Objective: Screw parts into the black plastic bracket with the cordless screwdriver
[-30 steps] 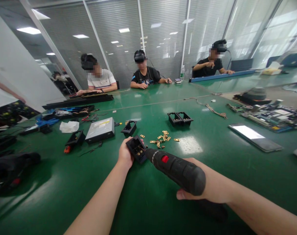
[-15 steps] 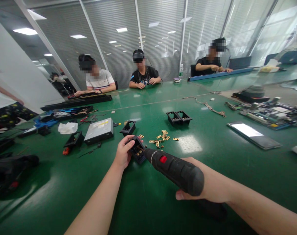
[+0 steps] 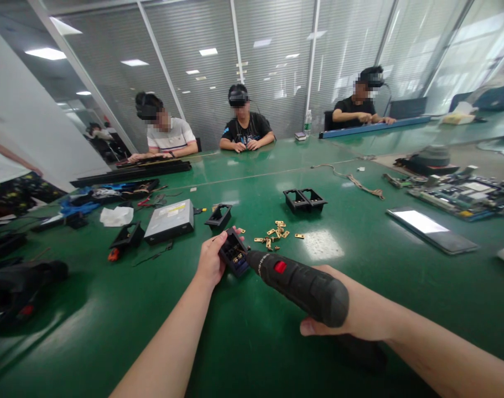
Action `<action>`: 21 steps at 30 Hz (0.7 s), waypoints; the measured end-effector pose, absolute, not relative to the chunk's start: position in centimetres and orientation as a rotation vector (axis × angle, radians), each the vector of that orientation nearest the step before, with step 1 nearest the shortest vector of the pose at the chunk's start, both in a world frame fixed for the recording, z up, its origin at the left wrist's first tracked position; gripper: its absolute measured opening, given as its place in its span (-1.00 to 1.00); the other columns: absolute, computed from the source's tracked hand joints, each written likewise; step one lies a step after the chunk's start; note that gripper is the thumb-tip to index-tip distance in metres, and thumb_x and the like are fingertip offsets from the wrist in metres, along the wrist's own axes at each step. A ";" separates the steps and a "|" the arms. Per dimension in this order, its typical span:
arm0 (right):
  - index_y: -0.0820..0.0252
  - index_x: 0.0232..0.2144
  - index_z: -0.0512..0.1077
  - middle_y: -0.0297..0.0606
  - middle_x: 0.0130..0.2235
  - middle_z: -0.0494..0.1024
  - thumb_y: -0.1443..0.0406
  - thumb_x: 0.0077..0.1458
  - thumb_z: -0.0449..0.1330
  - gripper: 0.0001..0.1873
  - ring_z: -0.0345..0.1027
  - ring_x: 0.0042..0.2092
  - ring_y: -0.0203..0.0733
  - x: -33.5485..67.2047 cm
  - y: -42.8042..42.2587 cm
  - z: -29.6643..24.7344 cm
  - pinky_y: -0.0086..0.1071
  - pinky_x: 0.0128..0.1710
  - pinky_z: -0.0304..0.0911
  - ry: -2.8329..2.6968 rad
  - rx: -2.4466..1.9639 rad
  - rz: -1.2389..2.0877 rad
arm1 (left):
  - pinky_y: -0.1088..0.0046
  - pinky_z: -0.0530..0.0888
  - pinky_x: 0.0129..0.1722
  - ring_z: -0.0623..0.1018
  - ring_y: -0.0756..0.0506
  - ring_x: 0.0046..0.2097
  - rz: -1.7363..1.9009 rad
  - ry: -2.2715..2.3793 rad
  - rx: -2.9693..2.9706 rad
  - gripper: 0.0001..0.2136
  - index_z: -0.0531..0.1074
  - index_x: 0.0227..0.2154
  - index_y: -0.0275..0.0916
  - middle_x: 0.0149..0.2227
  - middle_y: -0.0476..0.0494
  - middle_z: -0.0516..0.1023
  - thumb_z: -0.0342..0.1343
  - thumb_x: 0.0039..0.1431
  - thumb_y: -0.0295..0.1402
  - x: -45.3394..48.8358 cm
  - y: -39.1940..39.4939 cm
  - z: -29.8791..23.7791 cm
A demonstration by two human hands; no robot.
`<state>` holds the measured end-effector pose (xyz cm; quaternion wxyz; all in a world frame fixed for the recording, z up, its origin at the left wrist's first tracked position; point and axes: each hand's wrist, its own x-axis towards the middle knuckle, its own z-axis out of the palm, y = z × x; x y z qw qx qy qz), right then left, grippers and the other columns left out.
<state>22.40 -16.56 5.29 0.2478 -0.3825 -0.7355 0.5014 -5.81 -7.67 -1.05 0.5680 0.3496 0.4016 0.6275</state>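
Note:
Tilted in my left hand (image 3: pixel 211 257) is a small black plastic box-like housing (image 3: pixel 229 250) with brass-coloured parts inside it. My fingers close around its left and far sides. My right hand (image 3: pixel 338 309) grips a black cordless drill (image 3: pixel 301 282) with a red switch on top. The drill's nose points at the right side of the housing; whether its tip touches anything inside I cannot tell. Just beyond lies a scatter of small brass plates and screws (image 3: pixel 278 232). Behind my left hand stands another black housing (image 3: pixel 219 216).
A joined pair of black frames (image 3: pixel 304 200) sits further back. To the left are a silver disc drive (image 3: pixel 169 220), another black housing (image 3: pixel 127 237) and a black power tool (image 3: pixel 19 293). A phone (image 3: pixel 430 229) and circuit boards (image 3: pixel 463 190) lie right. Several people sit across the green table (image 3: pixel 252 342).
Both hands keep their holds, with the housing and drill almost in the same place. My left thumb has slid slightly along the housing's edge. The whole view has shifted a little.

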 end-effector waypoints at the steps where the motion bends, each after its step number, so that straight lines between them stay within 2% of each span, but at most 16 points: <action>1: 0.20 -0.27 0.52 -0.29 -0.38 0.54 0.14 -0.24 0.50 -0.54 0.42 -0.35 -0.10 22.4 -16.6 5.3 -0.33 -0.44 0.33 -1.997 -1.048 1.381 | 0.17 0.60 -0.19 0.65 -0.27 -0.14 1.475 0.944 0.827 -0.65 0.58 -0.14 -0.40 -0.04 -0.42 0.62 0.29 0.07 -0.24 -5.8 -7.7 -1.0; 7: 0.20 -0.16 0.50 -0.23 -0.29 0.60 0.15 -0.28 0.51 -0.42 0.49 -0.25 0.01 22.2 -16.8 5.5 -0.26 -0.34 0.39 -1.959 -1.131 1.448 | 0.20 0.61 -0.25 0.65 -0.24 -0.19 1.496 0.961 0.835 -0.65 0.59 -0.18 -0.41 -0.06 -0.41 0.63 0.28 0.07 -0.22 -5.7 -7.6 -1.1; 16: 0.18 -0.26 0.49 -0.24 -0.32 0.57 0.13 -0.24 0.50 -0.53 0.46 -0.28 -0.02 22.5 -16.6 5.5 -0.25 -0.36 0.37 -1.995 -1.095 1.416 | 0.24 0.60 -0.26 0.64 -0.23 -0.20 1.503 0.983 0.870 -0.65 0.60 -0.17 -0.42 -0.08 -0.40 0.63 0.26 0.07 -0.25 -5.5 -7.7 -0.9; 21: 0.20 -0.23 0.50 -0.22 -0.30 0.58 0.13 -0.24 0.50 -0.50 0.47 -0.27 -0.01 22.6 -16.6 5.4 -0.25 -0.35 0.37 -2.001 -1.095 1.412 | 0.25 0.59 -0.27 0.64 -0.23 -0.22 1.515 0.992 0.870 -0.63 0.60 -0.16 -0.43 -0.08 -0.41 0.63 0.27 0.06 -0.23 -5.4 -7.7 -0.9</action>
